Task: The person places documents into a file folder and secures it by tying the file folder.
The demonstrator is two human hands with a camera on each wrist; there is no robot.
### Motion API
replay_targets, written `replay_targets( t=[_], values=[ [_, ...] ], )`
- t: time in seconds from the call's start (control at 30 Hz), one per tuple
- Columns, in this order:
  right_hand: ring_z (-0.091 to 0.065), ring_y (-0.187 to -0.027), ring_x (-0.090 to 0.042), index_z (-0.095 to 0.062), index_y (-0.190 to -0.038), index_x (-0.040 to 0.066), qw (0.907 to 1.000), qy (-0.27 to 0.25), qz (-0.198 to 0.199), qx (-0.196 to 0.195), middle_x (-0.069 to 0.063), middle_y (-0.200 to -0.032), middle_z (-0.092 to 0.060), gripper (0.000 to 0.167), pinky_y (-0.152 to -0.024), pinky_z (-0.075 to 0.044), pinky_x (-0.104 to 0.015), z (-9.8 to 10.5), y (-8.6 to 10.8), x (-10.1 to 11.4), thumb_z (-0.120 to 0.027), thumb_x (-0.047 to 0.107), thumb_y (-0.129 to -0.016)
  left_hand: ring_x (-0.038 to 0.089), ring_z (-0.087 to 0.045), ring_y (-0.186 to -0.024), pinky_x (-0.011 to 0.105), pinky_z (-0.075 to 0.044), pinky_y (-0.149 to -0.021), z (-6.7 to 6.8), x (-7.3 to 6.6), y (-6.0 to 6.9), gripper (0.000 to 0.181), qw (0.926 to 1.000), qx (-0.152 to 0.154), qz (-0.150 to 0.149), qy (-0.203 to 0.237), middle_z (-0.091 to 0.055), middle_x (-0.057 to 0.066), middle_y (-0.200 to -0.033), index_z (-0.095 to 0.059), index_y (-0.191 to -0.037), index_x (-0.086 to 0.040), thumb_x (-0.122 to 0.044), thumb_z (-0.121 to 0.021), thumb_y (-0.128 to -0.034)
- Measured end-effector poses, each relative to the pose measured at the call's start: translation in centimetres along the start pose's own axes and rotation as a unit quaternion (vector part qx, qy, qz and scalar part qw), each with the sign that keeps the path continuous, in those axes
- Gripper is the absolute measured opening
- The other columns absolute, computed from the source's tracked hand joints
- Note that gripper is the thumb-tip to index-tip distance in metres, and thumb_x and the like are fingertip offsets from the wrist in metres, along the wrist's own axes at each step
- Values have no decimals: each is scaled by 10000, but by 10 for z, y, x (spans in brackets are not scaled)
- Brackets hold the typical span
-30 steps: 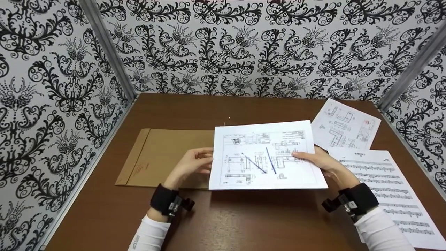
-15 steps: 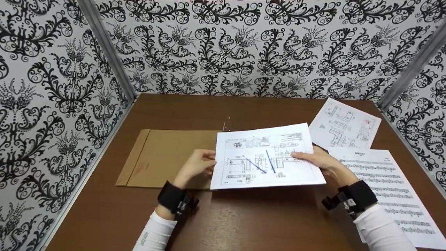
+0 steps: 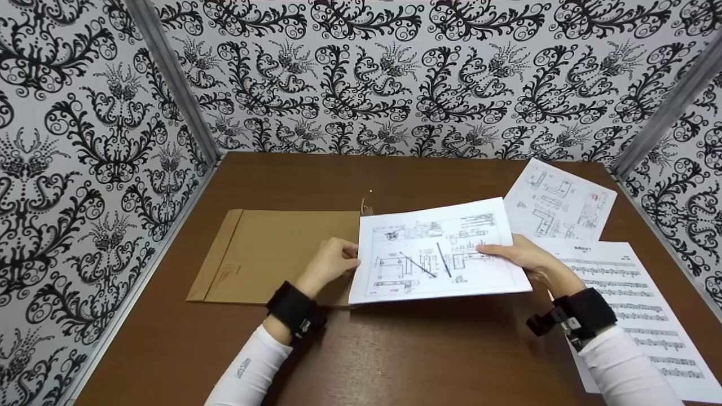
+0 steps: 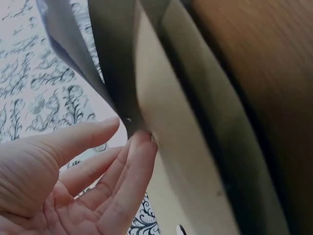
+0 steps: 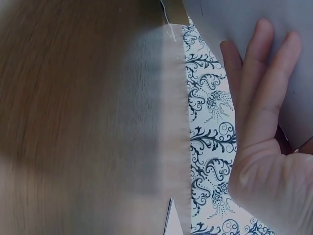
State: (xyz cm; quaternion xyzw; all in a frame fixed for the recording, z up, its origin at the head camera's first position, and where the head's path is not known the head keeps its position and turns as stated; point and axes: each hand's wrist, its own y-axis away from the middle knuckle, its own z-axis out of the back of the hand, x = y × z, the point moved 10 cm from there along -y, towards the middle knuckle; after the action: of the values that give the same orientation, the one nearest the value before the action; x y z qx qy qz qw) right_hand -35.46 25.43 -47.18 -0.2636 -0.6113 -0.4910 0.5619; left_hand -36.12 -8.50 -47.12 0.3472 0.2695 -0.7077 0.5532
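A stack of white papers (image 3: 417,237), its top sheet a technical drawing crossed with blue lines, is held above the table by my right hand (image 3: 524,256). The thumb lies on top, and the right wrist view shows the fingers (image 5: 259,83) extended beneath. A brown envelope (image 3: 287,242) lies flat to the left, its right end partly covered by the stack. My left hand (image 3: 330,262) is at that end. In the left wrist view its fingertips (image 4: 144,139) pinch the edge of the envelope's parted layers, thumb near the paper's edge.
On the right of the brown table (image 3: 372,361) lie a sheet of music (image 3: 626,299) and another drawing sheet (image 3: 564,200). A thin string (image 3: 364,204) sticks out by the envelope's upper right corner. Patterned walls (image 3: 395,79) enclose the back and sides.
The stack has shifted slightly right, its left end now uncovering more of the envelope and the string. My left hand has moved right and its fingers have drawn together at the envelope's end.
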Motion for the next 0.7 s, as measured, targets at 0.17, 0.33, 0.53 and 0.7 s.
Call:
replay_targets(
  t=[0.17, 0.33, 0.53, 0.7],
  values=[
    [-794, -806, -160, -541, -1337, 58, 10000, -20, -75, -53, 36, -969, -793, 366, -708, -644, -315, 2, 0, -2, -634, 204, -1015, 186, -660, -674, 289, -468, -650, 1, -6, -2, 121, 9922, -240, -154, -1215, -770, 92, -829, -781, -944, -66, -157, -789, -864],
    [-788, -794, -137, -509, -1385, -5, 9999, 71, -62, -53, 47, -952, -790, 431, -698, -639, -289, 4, 0, -1, -626, 187, -1017, 376, -722, -933, 501, -572, -773, 1, -9, -1, 344, 9767, -503, -152, -2081, -769, 156, -1032, -770, -1066, -46, -266, -848, -814],
    [-783, -767, -130, -534, -1340, 12, 9997, 189, -174, -3, 47, -932, -788, 378, -683, -637, -281, 6, -3, 0, -625, 184, -1015, 396, -700, -1040, 553, -594, -844, 0, -8, -2, 504, 9558, -642, -55, -2869, -728, 184, -1188, -749, -1090, -30, -405, -870, -775],
    [-775, -744, -116, -511, -1362, -18, 9988, 412, -262, 0, 54, -916, -784, 427, -669, -631, -268, 8, -6, 3, -627, 194, -1010, 377, -688, -1052, 543, -590, -848, 1, -5, -3, 530, 9485, -651, 165, -3097, -717, 178, -1161, -729, -989, -24, -482, -864, -759]
  ],
)
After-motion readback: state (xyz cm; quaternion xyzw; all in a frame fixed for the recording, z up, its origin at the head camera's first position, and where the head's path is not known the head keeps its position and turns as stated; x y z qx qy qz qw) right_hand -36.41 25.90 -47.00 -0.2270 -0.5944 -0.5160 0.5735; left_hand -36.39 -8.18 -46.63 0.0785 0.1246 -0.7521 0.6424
